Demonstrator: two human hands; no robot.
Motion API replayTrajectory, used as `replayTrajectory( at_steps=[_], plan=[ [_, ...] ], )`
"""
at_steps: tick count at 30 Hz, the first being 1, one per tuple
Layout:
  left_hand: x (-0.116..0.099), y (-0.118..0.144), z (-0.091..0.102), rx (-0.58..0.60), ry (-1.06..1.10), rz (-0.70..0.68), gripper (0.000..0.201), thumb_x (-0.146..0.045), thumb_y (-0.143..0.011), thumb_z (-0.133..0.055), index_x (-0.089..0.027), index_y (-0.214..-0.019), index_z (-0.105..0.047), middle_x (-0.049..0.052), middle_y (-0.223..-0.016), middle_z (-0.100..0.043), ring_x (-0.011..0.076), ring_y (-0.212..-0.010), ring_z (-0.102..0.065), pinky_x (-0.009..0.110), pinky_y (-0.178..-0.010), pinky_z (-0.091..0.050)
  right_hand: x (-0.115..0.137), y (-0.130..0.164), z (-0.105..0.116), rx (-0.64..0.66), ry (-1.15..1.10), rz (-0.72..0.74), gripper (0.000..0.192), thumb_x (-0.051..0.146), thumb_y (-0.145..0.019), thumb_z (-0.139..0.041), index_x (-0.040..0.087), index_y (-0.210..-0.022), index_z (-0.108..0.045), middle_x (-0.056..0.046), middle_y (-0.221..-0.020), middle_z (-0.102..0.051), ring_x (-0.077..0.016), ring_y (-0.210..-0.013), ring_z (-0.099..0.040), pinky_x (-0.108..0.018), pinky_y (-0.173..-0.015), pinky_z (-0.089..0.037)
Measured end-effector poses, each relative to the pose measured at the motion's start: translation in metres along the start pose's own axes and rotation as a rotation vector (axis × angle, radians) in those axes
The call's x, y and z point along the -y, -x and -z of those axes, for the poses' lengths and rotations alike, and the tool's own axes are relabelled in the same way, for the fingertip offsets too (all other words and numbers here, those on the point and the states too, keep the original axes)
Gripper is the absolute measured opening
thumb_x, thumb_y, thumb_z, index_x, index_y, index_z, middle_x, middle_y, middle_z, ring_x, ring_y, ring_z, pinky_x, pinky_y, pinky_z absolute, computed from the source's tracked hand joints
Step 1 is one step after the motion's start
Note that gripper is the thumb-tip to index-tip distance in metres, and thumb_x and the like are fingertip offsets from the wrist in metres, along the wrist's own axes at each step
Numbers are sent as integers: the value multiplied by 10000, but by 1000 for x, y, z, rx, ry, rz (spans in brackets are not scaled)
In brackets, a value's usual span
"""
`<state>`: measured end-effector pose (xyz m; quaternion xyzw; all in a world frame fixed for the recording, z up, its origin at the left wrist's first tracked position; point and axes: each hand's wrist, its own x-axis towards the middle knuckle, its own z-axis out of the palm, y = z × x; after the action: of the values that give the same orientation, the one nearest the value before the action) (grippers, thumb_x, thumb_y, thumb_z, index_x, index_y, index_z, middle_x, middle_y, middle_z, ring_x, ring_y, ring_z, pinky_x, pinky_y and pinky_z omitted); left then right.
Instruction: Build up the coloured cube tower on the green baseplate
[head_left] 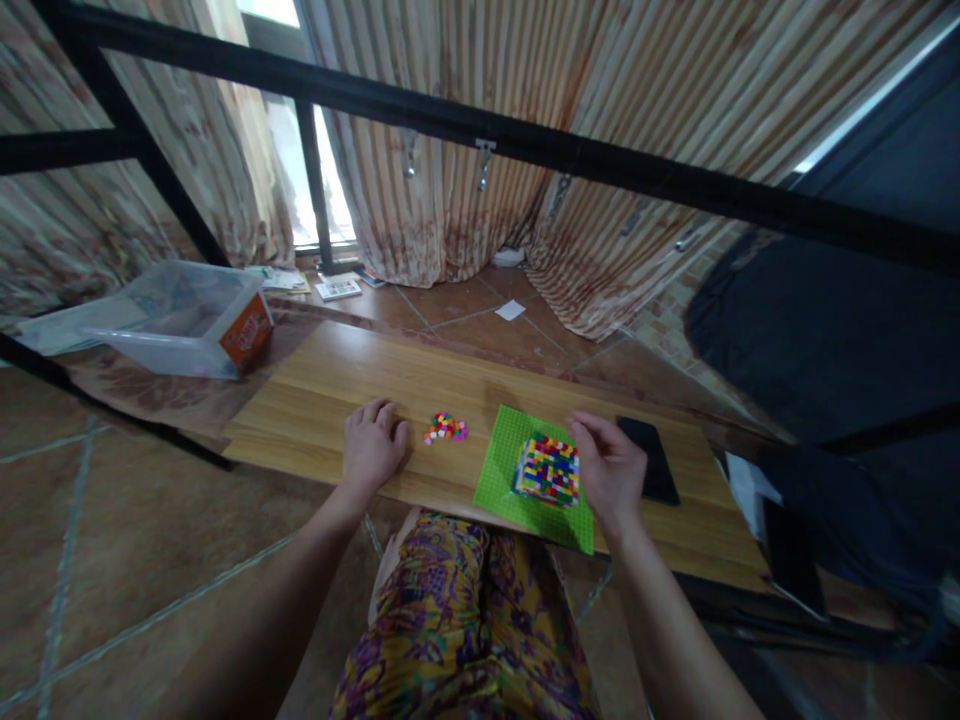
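Note:
A block build (551, 470) of many small coloured bricks stands on a green baseplate (499, 470). Just right of the build is my right hand (613, 470), its thumb and fingers pinched together at the build's far right corner. Whatever the pinch holds, if anything, is too small to make out. My left hand (371, 445) rests on the wooden board, fingers lightly bent and apart, holding nothing. Between the left hand and the baseplate lies a small pile of loose bricks (444, 428) in pink, orange, white, green and other colours.
The wooden board (300, 400) spans the space before me. A dark tablet or phone (649, 460) lies on it, right of my right hand. A clear plastic bin (180, 320) stands at the left. A black metal rail (420, 105) crosses in front of the striped curtains (465, 60).

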<state>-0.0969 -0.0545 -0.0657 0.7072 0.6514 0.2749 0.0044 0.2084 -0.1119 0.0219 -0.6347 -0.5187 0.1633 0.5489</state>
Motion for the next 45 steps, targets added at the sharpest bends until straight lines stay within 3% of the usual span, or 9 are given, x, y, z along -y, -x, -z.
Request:
replayTrajectory(
  at_steps=[4,8,11,18,27,32,37,40,45],
  plan=[
    [-1,1,0,-9,10,6,350,-337,-901,-492,-155,-1166,-630,147,-1271,-609,313,-1177,-535,469,-1040,-392,23,15,-46,398,146,139,211,281,-880,-536,231,-934,-733,-29,-923,-727,-165,-834,-661,-299,-787,-504],
    [-1,1,-1,-16,4,4,347,-332,-894,-505,-154,-1164,-631,149,-1260,-617,313,-1164,-540,470,-1035,-399,15,26,-91,531,330,142,267,136,-867,-496,222,-970,-728,-46,-970,-715,-178,-898,-645,-301,-842,-478],
    [-1,1,-1,-18,8,4,348,-331,-892,-508,-155,-1166,-630,147,-1257,-618,312,-1166,-538,472,-1038,-395,2,26,-112,572,424,166,313,84,-858,-481,212,-1002,-728,-64,-985,-700,-190,-946,-630,-298,-878,-457],
    [-1,2,-2,-18,25,17,350,-329,-894,-507,-153,-1169,-632,143,-1258,-619,309,-1175,-534,468,-1039,-389,-16,23,-123,617,514,208,306,70,-853,-482,195,-993,-723,-85,-977,-669,-200,-954,-603,-286,-874,-435],
    [-1,2,-1,-19,22,12,354,-332,-892,-512,-152,-1174,-630,145,-1259,-617,316,-1167,-537,472,-1034,-392,-10,26,-120,603,601,212,226,103,-883,-476,198,-886,-681,-73,-921,-662,-195,-909,-589,-289,-835,-419],
    [-1,1,0,-21,28,5,343,-323,-891,-507,-158,-1166,-630,140,-1258,-619,312,-1168,-536,466,-1035,-396,14,30,-104,503,468,183,227,138,-890,-477,213,-869,-690,-54,-921,-664,-180,-846,-601,-293,-785,-440],
    [0,1,1,-20,17,-1,346,-337,-897,-496,-160,-1160,-635,137,-1258,-619,317,-1162,-540,469,-1031,-400,36,29,-58,398,173,171,209,237,-897,-493,215,-879,-700,-37,-881,-652,-160,-811,-617,-280,-740,-478],
    [0,0,1,-15,25,-7,351,-353,-903,-486,-159,-1153,-637,139,-1255,-619,317,-1161,-541,469,-1029,-403,29,25,-22,332,161,125,214,284,-894,-502,221,-907,-706,-39,-918,-664,-162,-844,-629,-281,-749,-488],
    [1,-1,1,-15,13,-20,365,-363,-909,-466,-152,-1153,-635,142,-1260,-617,316,-1164,-540,468,-1034,-403,-13,10,29,145,298,15,256,353,-840,-550,179,-948,-704,-76,-940,-689,-188,-825,-643,-320,-772,-503]
  ],
)
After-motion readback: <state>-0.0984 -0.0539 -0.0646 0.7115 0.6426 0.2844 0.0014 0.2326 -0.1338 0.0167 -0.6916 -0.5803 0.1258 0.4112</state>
